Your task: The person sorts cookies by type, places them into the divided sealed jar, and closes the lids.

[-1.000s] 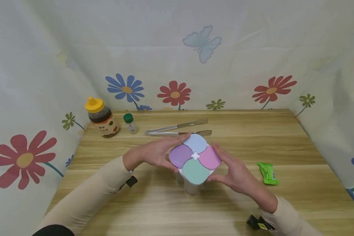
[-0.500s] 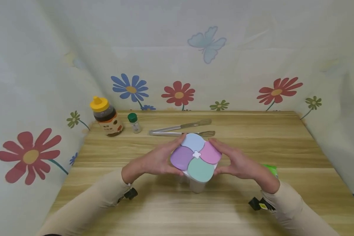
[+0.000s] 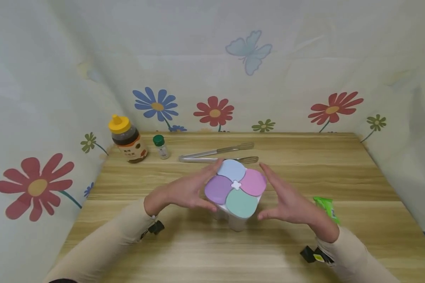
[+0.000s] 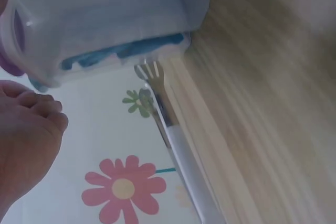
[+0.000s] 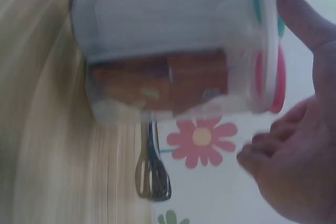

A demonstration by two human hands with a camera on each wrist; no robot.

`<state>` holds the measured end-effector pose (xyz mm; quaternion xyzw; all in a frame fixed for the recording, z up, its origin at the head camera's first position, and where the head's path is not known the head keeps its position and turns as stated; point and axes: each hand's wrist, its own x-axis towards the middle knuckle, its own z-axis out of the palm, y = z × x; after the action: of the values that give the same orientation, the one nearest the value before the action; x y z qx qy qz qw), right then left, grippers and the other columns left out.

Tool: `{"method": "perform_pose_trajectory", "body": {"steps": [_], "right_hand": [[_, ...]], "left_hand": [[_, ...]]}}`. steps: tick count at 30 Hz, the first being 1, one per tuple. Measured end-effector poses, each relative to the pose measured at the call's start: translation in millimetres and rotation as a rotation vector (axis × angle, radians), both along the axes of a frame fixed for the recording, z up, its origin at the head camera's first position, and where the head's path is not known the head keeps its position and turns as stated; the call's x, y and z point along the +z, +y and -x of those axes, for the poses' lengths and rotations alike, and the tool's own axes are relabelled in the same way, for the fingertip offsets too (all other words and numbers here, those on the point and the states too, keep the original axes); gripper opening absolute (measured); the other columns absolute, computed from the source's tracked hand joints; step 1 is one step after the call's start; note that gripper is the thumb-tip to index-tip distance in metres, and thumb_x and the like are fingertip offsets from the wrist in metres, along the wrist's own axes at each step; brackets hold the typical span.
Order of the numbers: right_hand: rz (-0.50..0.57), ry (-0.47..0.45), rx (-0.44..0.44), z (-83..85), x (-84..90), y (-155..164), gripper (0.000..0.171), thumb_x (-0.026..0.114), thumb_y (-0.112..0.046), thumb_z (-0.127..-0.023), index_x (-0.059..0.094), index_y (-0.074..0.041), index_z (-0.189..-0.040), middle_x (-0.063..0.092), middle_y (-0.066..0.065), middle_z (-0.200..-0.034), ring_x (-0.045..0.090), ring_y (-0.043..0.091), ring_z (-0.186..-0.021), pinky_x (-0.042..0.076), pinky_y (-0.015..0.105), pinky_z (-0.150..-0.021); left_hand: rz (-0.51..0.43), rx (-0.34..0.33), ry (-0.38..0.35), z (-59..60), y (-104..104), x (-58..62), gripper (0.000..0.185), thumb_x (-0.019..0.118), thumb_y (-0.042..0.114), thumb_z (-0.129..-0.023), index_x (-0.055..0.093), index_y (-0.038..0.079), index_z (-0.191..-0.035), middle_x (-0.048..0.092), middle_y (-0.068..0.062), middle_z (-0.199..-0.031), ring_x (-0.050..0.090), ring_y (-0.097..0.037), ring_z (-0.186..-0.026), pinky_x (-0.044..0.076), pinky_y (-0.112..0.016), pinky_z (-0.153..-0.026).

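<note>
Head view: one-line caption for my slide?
Both hands, left hand and right hand, flank a four-lidded clear container on a wooden table.

The honey bottle carries an orange label with small print, too small to read. The green packet shows white markings, also illegible. No other lettering can be read.

container lid: four pastel petals, blue, pink, mint, purple
container body: clear white
honey bottle: yellow cap, dark amber
small jar: green cap
packet: bright green
surface: light wood grain
backdrop: pale, with red and blue flowers
</note>
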<state>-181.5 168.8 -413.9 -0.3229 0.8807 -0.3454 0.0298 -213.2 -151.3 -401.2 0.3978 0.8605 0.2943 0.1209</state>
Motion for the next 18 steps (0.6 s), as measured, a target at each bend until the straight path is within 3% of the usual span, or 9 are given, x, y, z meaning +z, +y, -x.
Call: {"method": "perform_pose_trajectory", "body": {"steps": [9, 18], "right_hand": [[0.031, -0.042, -0.169, -30.8, 3.9, -25, 0.143, 0.089, -0.054, -0.055, 0.002, -0.003, -0.156, 0.008, 0.021, -0.162, 0.014, 0.041, -0.147, 0.021, 0.060, -0.114], [0.001, 0.008, -0.248, -38.3, -2.7, -37, 0.136, 0.087, -0.055, -0.060, 0.006, -0.004, -0.156, 0.009, 0.023, -0.161, 0.017, 0.042, -0.146, 0.026, 0.058, -0.112]], "left_hand": [[0.000, -0.205, 0.010, 28.6, -8, 6.1, 0.127, 0.087, 0.040, -0.069, -0.001, 0.016, -0.158, -0.006, 0.006, -0.164, 0.002, -0.019, -0.152, 0.019, -0.049, -0.119], [-0.021, -0.240, 0.012, 35.3, -3, 2.0, 0.122, 0.086, 0.042, -0.069, 0.007, 0.018, -0.158, -0.002, 0.008, -0.165, 0.009, -0.018, -0.151, 0.023, -0.049, -0.118]]}}
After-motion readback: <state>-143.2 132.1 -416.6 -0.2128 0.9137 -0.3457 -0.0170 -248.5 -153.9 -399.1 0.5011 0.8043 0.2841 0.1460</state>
